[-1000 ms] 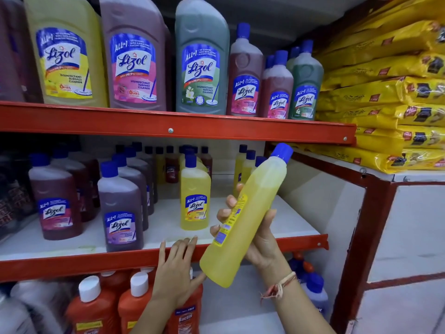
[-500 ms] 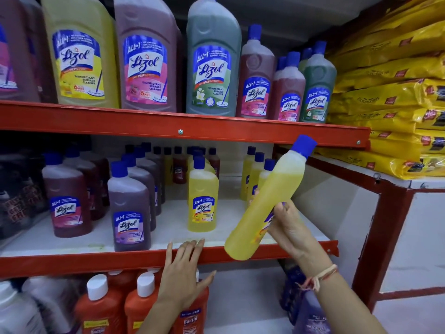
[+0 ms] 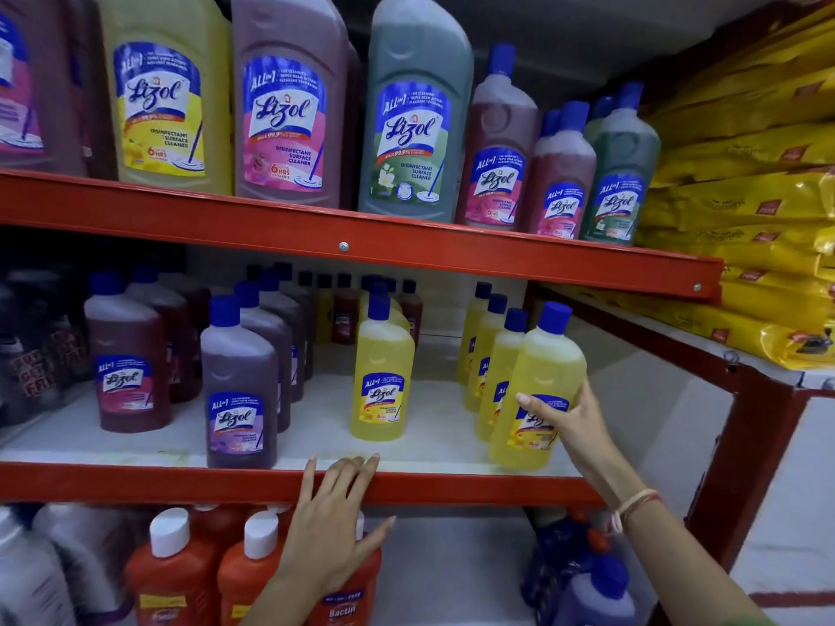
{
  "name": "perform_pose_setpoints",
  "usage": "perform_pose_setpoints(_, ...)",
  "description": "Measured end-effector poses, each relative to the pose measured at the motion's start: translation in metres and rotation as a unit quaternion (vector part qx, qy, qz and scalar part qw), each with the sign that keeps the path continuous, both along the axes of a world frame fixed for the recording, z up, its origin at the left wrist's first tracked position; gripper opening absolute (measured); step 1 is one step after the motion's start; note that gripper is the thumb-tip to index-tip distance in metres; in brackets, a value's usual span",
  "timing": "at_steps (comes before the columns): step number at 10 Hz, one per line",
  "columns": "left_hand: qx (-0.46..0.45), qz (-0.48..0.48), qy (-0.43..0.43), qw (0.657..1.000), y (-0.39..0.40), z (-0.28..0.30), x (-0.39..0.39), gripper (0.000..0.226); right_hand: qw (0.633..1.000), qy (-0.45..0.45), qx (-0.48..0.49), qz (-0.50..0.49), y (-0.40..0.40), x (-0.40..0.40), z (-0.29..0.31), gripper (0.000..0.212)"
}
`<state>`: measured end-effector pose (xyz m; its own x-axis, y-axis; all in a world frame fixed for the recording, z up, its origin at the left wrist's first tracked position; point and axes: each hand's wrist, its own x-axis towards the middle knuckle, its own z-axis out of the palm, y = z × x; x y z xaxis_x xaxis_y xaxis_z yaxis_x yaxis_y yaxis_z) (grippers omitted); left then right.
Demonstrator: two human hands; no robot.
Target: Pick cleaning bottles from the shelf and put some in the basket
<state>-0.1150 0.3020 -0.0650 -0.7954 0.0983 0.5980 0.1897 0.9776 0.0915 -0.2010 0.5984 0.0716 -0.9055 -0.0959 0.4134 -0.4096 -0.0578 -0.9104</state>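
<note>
A yellow Lizol bottle (image 3: 540, 377) with a blue cap stands slightly tilted at the right front of the middle shelf (image 3: 289, 483), in front of a row of like yellow bottles (image 3: 490, 354). My right hand (image 3: 567, 422) grips it around its lower label. My left hand (image 3: 332, 530) lies flat, fingers spread, with its fingertips on the shelf's red front edge. Another yellow bottle (image 3: 383, 372) stands alone mid-shelf. No basket is in view.
Purple (image 3: 239, 390) and maroon bottles (image 3: 126, 359) fill the shelf's left. Large Lizol bottles (image 3: 413, 119) line the top shelf. Orange bottles with white caps (image 3: 174, 576) stand below. Yellow packets (image 3: 759, 210) are stacked at right beyond the red upright (image 3: 741, 454).
My right hand has brought the yellow bottle from a raised, steeply tilted hold down onto the middle shelf, nearly upright. My left hand has stayed at the shelf edge.
</note>
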Motion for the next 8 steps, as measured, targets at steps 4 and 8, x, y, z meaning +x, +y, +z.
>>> perform_pose_setpoints(4,-0.011,0.009,-0.006,1.000,0.000,0.000,-0.002,0.073,0.998,-0.047,0.040,-0.009,0.003,-0.022,-0.029,0.078)
perform_pose_setpoints(8,0.011,0.002,-0.008,1.000,0.004,0.008,0.001,0.067,0.994,-0.012,0.074,-0.081,0.000,-0.018,-0.016,0.097)
